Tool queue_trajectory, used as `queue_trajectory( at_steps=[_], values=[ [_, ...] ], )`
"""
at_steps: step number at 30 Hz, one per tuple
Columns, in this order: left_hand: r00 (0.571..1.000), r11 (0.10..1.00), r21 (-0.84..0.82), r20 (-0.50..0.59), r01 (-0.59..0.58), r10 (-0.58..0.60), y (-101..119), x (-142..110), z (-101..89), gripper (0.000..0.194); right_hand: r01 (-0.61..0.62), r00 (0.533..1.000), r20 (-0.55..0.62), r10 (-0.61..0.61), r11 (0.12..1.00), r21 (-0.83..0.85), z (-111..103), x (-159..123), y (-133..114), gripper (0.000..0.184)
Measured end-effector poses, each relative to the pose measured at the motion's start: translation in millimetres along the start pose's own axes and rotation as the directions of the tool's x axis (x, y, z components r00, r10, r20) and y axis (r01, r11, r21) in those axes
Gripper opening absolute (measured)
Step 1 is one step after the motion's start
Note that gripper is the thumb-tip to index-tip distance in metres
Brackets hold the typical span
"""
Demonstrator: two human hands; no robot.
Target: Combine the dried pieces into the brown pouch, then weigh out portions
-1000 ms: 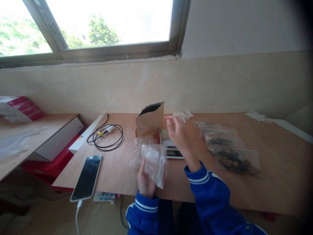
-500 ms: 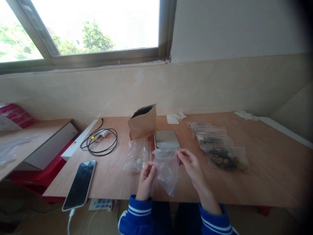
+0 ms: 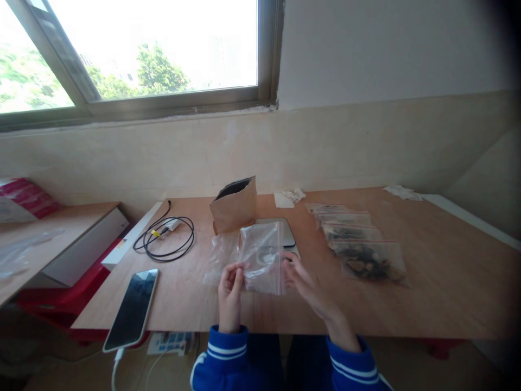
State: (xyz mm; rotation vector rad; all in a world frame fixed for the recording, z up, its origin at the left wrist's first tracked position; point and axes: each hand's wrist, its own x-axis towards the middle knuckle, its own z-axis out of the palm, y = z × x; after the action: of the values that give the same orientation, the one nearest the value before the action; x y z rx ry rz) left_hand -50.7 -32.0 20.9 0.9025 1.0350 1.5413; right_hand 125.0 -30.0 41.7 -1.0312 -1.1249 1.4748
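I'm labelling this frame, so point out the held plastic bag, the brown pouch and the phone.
Held plastic bag point(image 3: 261, 259), head view: middle of its clear side.
Brown pouch point(image 3: 235, 208), head view: front face.
Phone point(image 3: 131, 309), head view: dark screen.

The clear bag point(image 3: 260, 258) hides part of the scale point(image 3: 288, 234). The left hand point(image 3: 230, 296) covers a bit of that bag's side. The right hand point(image 3: 303, 282) is a little blurry, so I can't tell if its fingertips pinch the bag's edge. Deep inside the brown paper bag point(image 3: 234, 206) it is too dark to see. The bags of dark bits point(image 3: 372, 260) overlap, and the bits are too small to name. The bottom edge cuts off both blue sleeves point(image 3: 226, 350) and the white cord point(image 3: 116, 369).
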Motion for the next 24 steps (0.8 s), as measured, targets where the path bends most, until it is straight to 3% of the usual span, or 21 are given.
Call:
queue_trajectory(
  at_steps=[3, 9, 12, 15, 16, 18, 20, 21, 22, 24],
  values=[
    [0.999, 1.0, -0.018, -0.05, -0.018, 0.017, -0.1, 3.0, -5.5, 0.026, -0.052, 0.976, 0.212, 0.057, 0.998, -0.032, 10.0, -0.5, 7.1, 0.051],
    [0.99, 0.997, 0.048, -0.126, -0.063, 0.068, 5.2, 5.3, -6.7, 0.026, -0.014, 0.968, 0.249, 0.035, 0.996, -0.085, 12.4, -0.2, 10.8, 0.042],
    [0.979, 0.99, 0.091, -0.162, -0.107, 0.12, 11.0, 8.7, -9.1, 0.027, 0.051, 0.979, 0.205, -0.018, 0.986, -0.158, -1.8, 0.9, 12.6, 0.042],
    [0.96, 0.972, 0.175, -0.208, -0.154, 0.189, 18.7, 19.8, -20.2, 0.029, 0.161, 0.982, -0.048, -0.184, 0.938, -0.306, -32.9, 4.2, 19.0, 0.038],
    [0.953, 0.963, 0.211, -0.213, -0.168, 0.213, 21.2, 25.1, -25.5, 0.03, 0.192, 0.945, -0.173, -0.278, 0.899, -0.394, -46.7, 5.3, 22.4, 0.036],
    [0.945, 0.932, 0.318, -0.212, -0.176, 0.251, 25.2, 36.4, -36.7, 0.033, 0.187, 0.789, -0.365, -0.495, 0.759, -0.624, -76.5, 6.2, 30.7, 0.032],
    [0.945, 0.874, 0.466, -0.199, -0.14, 0.258, 26.3, 46.2, -47.0, 0.037, 0.04, 0.595, -0.427, -0.68, 0.556, -0.83, -104.9, 4.7, 40.9, 0.033],
    [0.944, 0.834, 0.537, -0.194, -0.126, 0.267, 25.6, 49.8, -51.3, 0.038, -0.041, 0.53, -0.422, -0.736, 0.475, -0.879, -117.0, 3.0, 46.6, 0.035],
    [0.944, 0.794, 0.598, -0.186, -0.112, 0.273, 24.1, 52.3, -54.9, 0.04, -0.112, 0.491, -0.41, -0.769, 0.411, -0.905, -127.2, 1.0, 52.5, 0.037],
    [0.944, 0.722, 0.684, -0.16, -0.104, 0.287, 19.6, 53.5, -59.5, 0.043, -0.217, 0.482, -0.391, -0.784, 0.325, -0.92, -141.8, -3.3, 64.1, 0.045]
  ],
)
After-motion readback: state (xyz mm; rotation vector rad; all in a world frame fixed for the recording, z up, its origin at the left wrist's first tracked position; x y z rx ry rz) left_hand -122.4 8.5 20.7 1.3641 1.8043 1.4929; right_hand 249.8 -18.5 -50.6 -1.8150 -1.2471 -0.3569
